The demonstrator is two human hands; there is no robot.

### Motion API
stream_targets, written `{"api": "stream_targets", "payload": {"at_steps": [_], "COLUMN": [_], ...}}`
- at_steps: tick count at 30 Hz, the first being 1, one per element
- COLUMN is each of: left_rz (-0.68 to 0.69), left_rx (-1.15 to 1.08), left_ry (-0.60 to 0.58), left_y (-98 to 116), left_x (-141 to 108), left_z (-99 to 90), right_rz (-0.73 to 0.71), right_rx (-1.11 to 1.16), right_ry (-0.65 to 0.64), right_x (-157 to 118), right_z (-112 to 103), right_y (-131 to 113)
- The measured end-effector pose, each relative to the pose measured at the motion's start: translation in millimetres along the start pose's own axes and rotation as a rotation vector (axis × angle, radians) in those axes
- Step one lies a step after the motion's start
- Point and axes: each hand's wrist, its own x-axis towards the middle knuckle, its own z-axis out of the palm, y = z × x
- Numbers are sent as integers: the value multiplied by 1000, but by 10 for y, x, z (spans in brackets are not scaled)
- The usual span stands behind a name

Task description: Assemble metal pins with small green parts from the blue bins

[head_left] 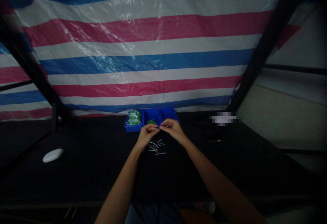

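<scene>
Both bare forearms are reaching forward from the lower edge of the head view and resting over a black desk [89, 178]. The right hand [173, 130] is curling inward, its thumb and forefinger apparently pinching a thin metal pin [163, 125]. The left hand [146, 135] is also curling inward, its fingertips [158, 126] meeting the right hand's at the pin; the light is dim and the fingers overlap, so I cannot tell whether it is gripping the pin or a small part alongside it.

Just below the hands, a loose pile of metal pins [155, 146] is lying on the desk. Just beyond the hands, a blue three-compartment parts tray [152, 116] is standing, with a clear bag of green parts [133, 117] filling its left compartment and small green pieces [151, 122] lying in the middle one.

Well to the left, a white oval object [52, 155] is resting on the desk. To the right, a thin pale stick [216, 140] is lying there. Behind it all, a striped blue, white and pink tarpaulin [143, 57] is hanging across black frame posts [265, 47].
</scene>
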Motion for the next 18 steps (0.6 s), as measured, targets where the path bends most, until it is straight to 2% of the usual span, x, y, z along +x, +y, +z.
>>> {"api": "stream_targets", "payload": {"at_steps": [3, 8, 11, 15, 18], "left_rz": [24, 33, 65, 156, 188], "left_rx": [20, 81, 139, 386, 571], "left_ry": [20, 89, 101, 40, -49], "left_y": [1, -7, -27, -43, -43], "left_x": [7, 33, 42, 6, -44], "left_z": [-8, -36, -65, -105, -101], "right_rz": [-35, -79, -52, 10, 53], "right_rx": [-67, -248, -440, -650, -715], "right_ry": [67, 333, 435, 472, 443], "right_x": [16, 26, 6, -23, -28], "right_z": [-37, -171, -243, -267, -257], "right_y": [-5, 30, 71, 80, 63]}}
